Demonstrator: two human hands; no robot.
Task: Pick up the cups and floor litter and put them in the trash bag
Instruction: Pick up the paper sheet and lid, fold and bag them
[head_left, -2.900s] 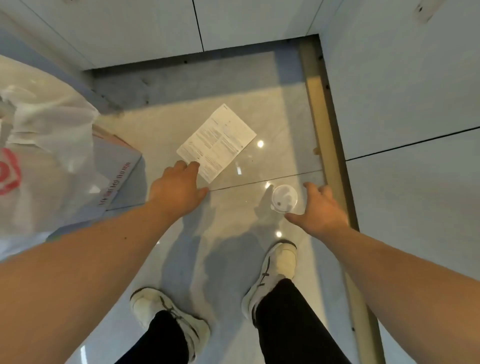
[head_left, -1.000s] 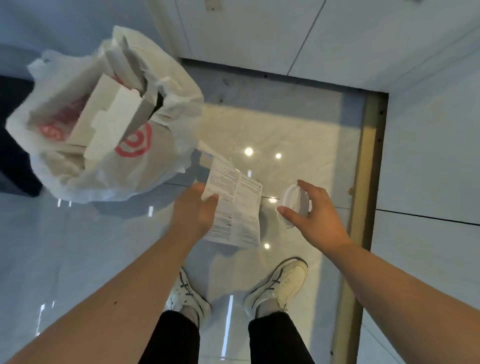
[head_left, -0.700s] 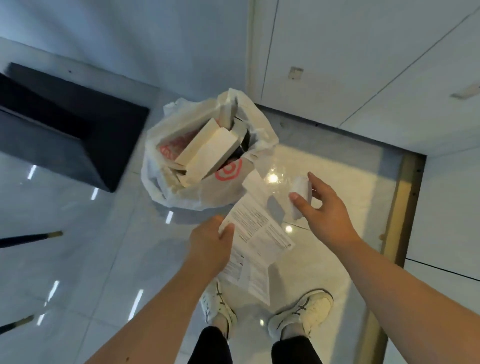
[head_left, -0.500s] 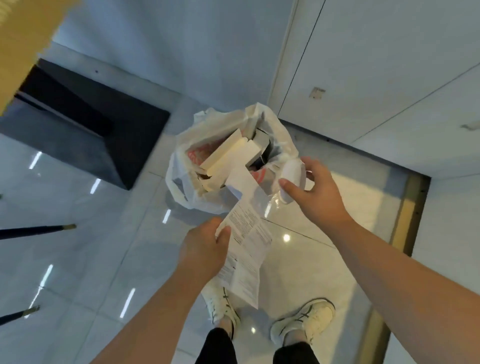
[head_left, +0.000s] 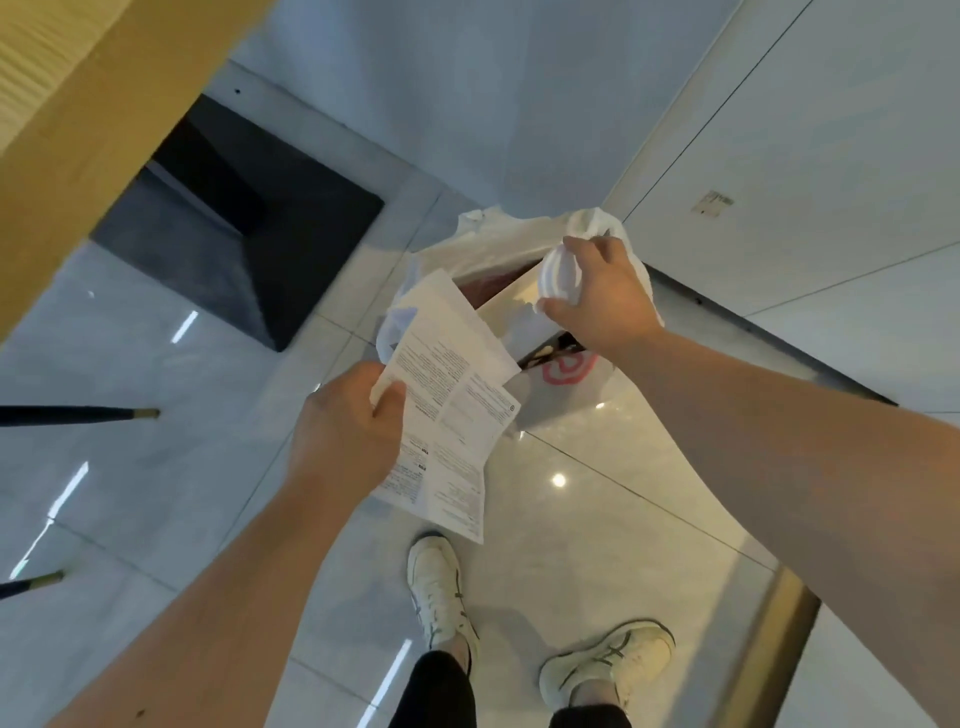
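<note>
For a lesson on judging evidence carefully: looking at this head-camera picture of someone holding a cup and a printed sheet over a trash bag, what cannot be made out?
Head view only:
- Trash bag contents: mostly covered by the printed sheet and right hand.
- Cup: wrapped by fingers; whether it is empty cannot be told.
- Sheet's text: too small to read.
- Red logo on the bag: partly hidden by the forearm.
- Left hand: fingertips hidden behind the sheet.

1. Floor (head_left: 597, 545): polished stone-look tile, glossy, mirrors ceiling lights;
2. Trash bag (head_left: 566, 395): thin white plastic, crinkled, faint sheen;
3. Sheet (head_left: 452, 410): matt printed paper, creased;
4. Cup (head_left: 558, 275): translucent plastic, smooth;
5. Panel (head_left: 67, 104) upper left: wood-grain, matt.
</note>
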